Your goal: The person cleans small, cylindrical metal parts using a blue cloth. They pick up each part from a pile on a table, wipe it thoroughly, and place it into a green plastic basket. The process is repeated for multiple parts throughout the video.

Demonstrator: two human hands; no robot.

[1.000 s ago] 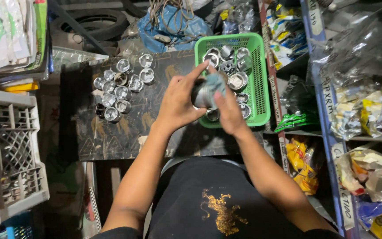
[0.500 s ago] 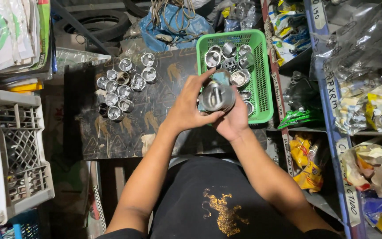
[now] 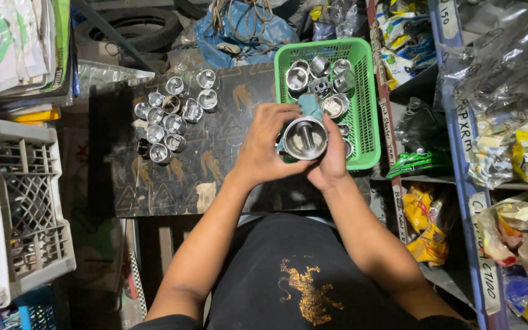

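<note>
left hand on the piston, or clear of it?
Touching. The head view shows the left hand wrapped against the side of the piston, fingers curled over its rim with no gap.

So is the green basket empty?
No, the green basket holds several shiny metal pistons, right behind the piston that the left hand and right hand hold.

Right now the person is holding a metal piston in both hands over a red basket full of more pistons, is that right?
Not quite: the basket is green, not red, as the head view shows. The rest holds: the left hand and right hand together hold a metal piston over that basket, which is full of more pistons.
</note>
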